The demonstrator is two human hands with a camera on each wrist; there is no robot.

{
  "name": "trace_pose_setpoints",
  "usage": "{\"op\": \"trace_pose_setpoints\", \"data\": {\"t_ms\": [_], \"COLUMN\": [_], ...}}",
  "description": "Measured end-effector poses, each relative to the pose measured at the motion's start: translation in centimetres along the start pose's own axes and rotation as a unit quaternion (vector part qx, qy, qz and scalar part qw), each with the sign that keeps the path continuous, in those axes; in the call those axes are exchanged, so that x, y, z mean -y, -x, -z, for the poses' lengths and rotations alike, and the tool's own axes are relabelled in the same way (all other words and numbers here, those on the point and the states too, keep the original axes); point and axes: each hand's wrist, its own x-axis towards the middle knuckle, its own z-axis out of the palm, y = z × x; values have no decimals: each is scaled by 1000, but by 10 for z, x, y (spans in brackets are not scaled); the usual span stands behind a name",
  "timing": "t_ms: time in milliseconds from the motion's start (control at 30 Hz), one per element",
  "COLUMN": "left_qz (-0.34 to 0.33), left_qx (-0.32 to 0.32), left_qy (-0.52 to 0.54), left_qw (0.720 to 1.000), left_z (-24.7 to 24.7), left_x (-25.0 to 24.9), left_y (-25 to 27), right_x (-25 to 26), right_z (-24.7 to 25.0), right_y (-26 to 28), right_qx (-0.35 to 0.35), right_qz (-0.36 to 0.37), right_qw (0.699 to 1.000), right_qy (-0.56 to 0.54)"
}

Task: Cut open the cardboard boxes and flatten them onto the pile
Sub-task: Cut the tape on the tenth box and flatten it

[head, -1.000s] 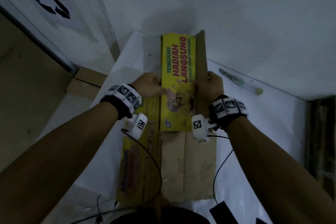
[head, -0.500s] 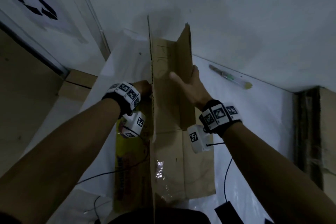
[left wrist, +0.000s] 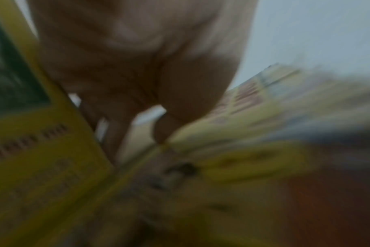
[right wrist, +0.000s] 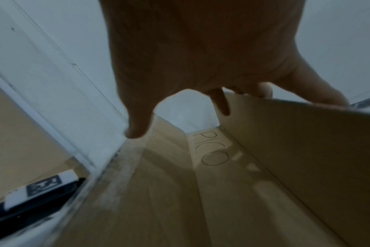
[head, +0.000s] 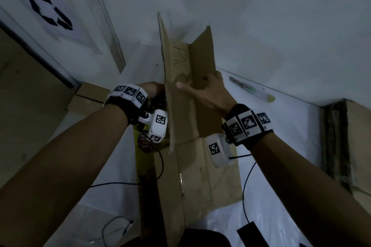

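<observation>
The cut-open cardboard box (head: pixel 180 106) stands partly raised on the white table (head: pixel 291 136). Its brown inside, with handwritten letters, faces me, and its near flaps lie flat. My right hand (head: pixel 208 90) grips the upright right flap: the fingers curl over its edge (right wrist: pixel 264 90) and the thumb (right wrist: pixel 137 130) sticks out over the inner side. My left hand (head: pixel 154 92) is mostly hidden behind the tall left panel. The blurred left wrist view shows the left hand's (left wrist: pixel 137 80) fingers bent against the yellow printed outer face (left wrist: pixel 42 158).
A green-tipped cutter (head: pixel 251 90) lies on the table to the right, near the wall. Flat cardboard (head: pixel 353 146) stands at the far right edge. Closed boxes (head: pixel 88 96) sit on the floor at left. A black device (head: pixel 251 234) and cables lie near the front edge.
One second ago the box lay flat, yellow print up, under both hands. Both hands have since swung its far panels upright, showing the brown inside; since half a second ago little has moved.
</observation>
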Motion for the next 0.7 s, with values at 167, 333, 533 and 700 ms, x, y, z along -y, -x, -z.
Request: {"op": "trace_pose_setpoints", "data": {"t_ms": [167, 333, 533, 700], "left_qz": [11, 4, 140, 73], "left_qx": [-68, -72, -21, -107], "left_qy": [-119, -79, 128, 212], "left_qw": [990, 994, 982, 969], "left_z": [2, 30, 39, 33], "left_x": [-3, 27, 33, 34], "left_y": [26, 26, 38, 54], "right_x": [-27, -52, -70, -81], "right_z": [-3, 5, 5, 5], "right_y": [4, 21, 30, 35], "right_qx": [-71, -112, -141, -162], "right_qz": [-5, 13, 1, -18], "right_qw": [997, 992, 988, 985], "right_qy": [-9, -55, -68, -57]}}
